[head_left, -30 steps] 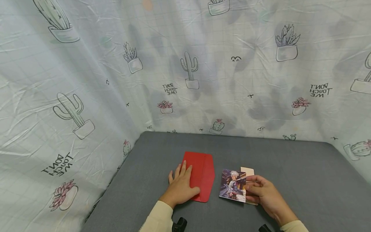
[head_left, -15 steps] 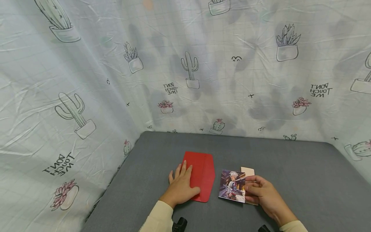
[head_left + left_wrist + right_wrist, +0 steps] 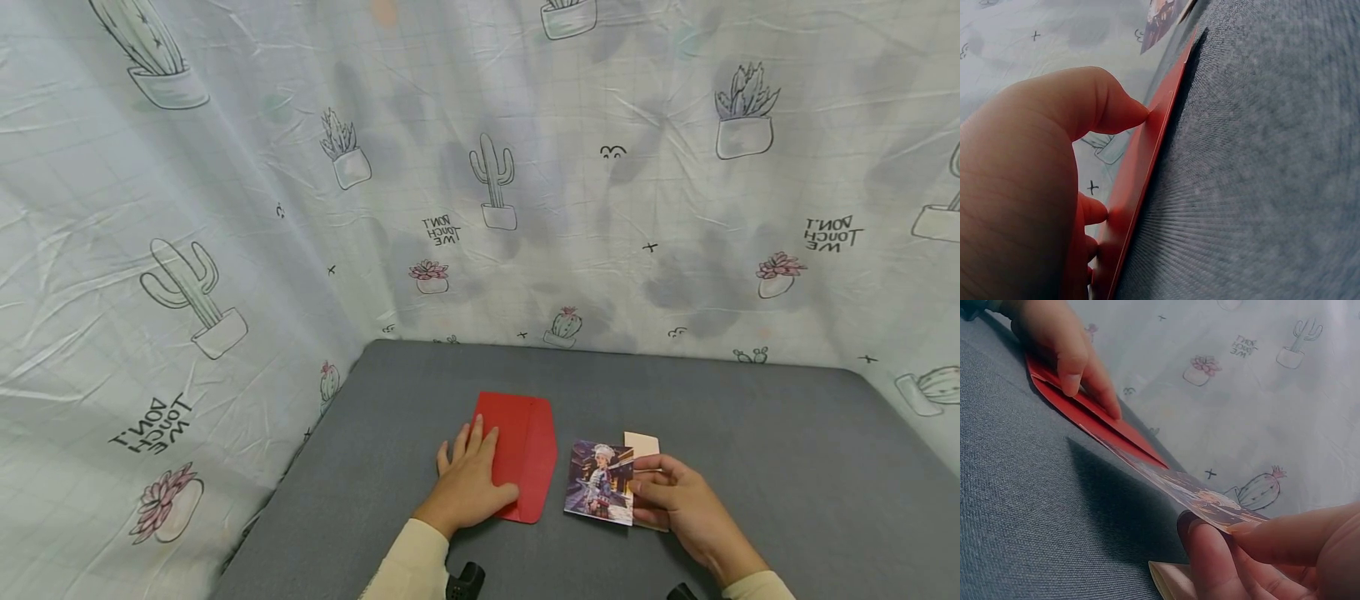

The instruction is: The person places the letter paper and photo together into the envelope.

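A red paper envelope (image 3: 538, 454) lies on the grey table with its flap spread open to the right. My left hand (image 3: 467, 490) rests flat on it, and in the left wrist view the thumb and fingertips press its surface. My right hand (image 3: 693, 508) pinches the right edge of a picture card (image 3: 598, 485) between thumb and fingers. A figure in a white hat is printed on the card. In the right wrist view the card (image 3: 1194, 495) is held above the table, its shadow below. Behind and beneath it lies a cream folded paper piece (image 3: 642, 442), partly covered by the card and hand.
The grey cloth-covered table (image 3: 750, 417) runs back to a white curtain (image 3: 555, 183) printed with cacti. Another stretch of curtain hangs along the left side. Dark wrist devices (image 3: 467, 581) sit at the sleeves.
My right hand and the picture card have shifted very slightly left, toward the envelope. The left hand and the envelope stay in place.
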`<action>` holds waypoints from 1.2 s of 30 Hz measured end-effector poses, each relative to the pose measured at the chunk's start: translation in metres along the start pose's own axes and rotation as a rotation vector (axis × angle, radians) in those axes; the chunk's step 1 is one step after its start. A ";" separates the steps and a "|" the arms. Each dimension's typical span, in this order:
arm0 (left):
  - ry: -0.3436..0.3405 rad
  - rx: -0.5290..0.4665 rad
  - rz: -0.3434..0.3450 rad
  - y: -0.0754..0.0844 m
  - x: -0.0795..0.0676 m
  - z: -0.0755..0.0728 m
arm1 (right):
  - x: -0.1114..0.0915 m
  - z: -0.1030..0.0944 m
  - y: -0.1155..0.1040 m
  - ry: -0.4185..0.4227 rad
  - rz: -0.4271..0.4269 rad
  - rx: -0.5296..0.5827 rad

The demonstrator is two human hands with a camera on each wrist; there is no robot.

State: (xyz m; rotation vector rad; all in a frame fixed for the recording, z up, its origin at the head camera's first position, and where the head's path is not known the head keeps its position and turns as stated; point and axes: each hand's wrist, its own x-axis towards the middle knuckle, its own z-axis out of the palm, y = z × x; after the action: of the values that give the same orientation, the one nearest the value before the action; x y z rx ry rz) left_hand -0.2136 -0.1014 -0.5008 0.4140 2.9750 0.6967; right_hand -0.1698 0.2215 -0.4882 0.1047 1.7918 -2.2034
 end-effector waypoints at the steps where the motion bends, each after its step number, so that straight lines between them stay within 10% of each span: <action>1: 0.000 0.000 0.000 0.000 0.000 0.000 | 0.000 0.000 0.001 -0.003 -0.002 -0.001; 36: 0.017 0.001 0.012 0.000 -0.002 -0.002 | 0.002 0.008 0.005 0.023 -0.011 -0.020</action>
State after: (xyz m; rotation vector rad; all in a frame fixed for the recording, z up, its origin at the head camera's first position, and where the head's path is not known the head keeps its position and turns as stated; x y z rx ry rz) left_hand -0.2121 -0.1027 -0.4988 0.4285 2.9909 0.7035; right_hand -0.1689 0.2130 -0.4916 0.1166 1.8308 -2.2004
